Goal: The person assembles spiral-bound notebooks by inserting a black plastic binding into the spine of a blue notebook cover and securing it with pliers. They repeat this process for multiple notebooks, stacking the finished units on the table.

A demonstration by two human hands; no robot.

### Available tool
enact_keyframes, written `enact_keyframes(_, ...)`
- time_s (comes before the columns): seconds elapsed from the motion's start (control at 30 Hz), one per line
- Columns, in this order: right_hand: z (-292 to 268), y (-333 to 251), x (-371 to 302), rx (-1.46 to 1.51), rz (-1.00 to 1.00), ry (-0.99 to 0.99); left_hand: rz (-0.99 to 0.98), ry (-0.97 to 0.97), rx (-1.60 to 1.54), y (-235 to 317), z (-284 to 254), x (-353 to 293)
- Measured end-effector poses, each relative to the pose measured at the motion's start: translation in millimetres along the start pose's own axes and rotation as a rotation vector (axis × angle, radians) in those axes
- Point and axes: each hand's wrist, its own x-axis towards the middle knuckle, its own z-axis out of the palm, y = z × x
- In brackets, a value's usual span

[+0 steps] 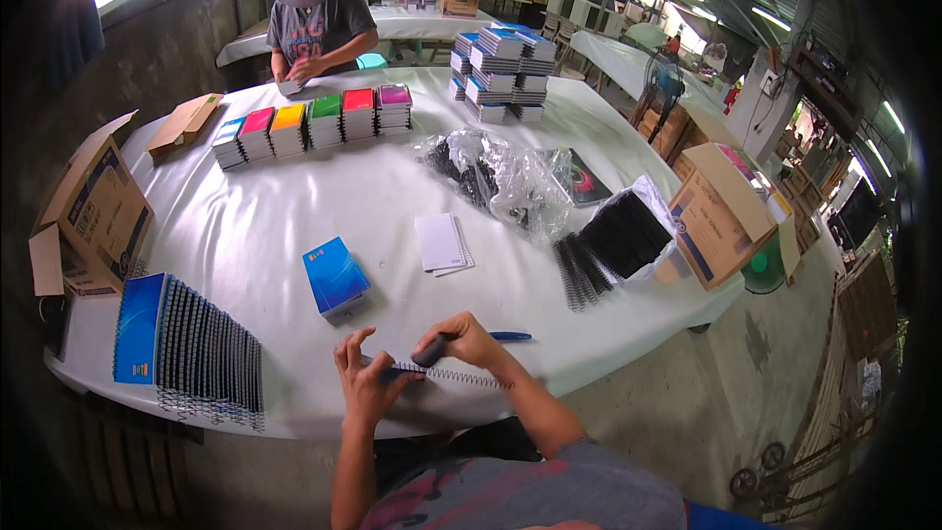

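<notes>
At the table's near edge, my left hand [363,388] pinches a thin notebook [400,367], seen almost edge-on. A dark wire coil [476,380] runs along the notebook's edge and sticks out to the right. My right hand [471,340] is closed around a dark, rounded tool [429,351], which sits against the coil; its exact kind is unclear. Just beyond my right hand lies a blue pen-like tool [511,336]. A small stack of blue-covered notebooks [335,275] is ahead of my left hand. Farther right are loose white ruled sheets [442,242].
Spiral notebooks [211,348] stand in a long row at left, near an open carton [98,206]. Black coils [613,245] lie at right beside clear plastic [520,186] and another carton [721,211]. Colourful stacks [324,123] and blue piles [502,69] stand behind. A person [319,25] works opposite.
</notes>
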Motion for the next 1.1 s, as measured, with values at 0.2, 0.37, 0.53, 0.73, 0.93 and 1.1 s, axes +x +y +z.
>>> enact_keyframes(0.2,3,3,7,-0.506,0.188,0.028,-0.007,-0.01,0.036,-5,-1,0)
enact_keyframes(0.37,12,2,6,-0.179,-0.017,-0.006,-0.051,-0.009,-0.008,-9,0,-1)
enact_keyframes(0.53,11,3,16,-0.536,0.235,0.098,0.015,0.154,-0.091,-29,9,-5)
enact_keyframes(0.73,14,-1,16,-0.266,0.05,-0.012,-0.141,0.18,-0.142,-28,11,-7)
enact_keyframes(0.93,14,8,21,0.071,-0.054,-0.063,-0.203,0.166,-0.281,-35,14,-7)
enact_keyframes(1.1,14,6,32,-0.574,0.227,0.114,-0.158,0.209,-0.242,-36,12,-5)
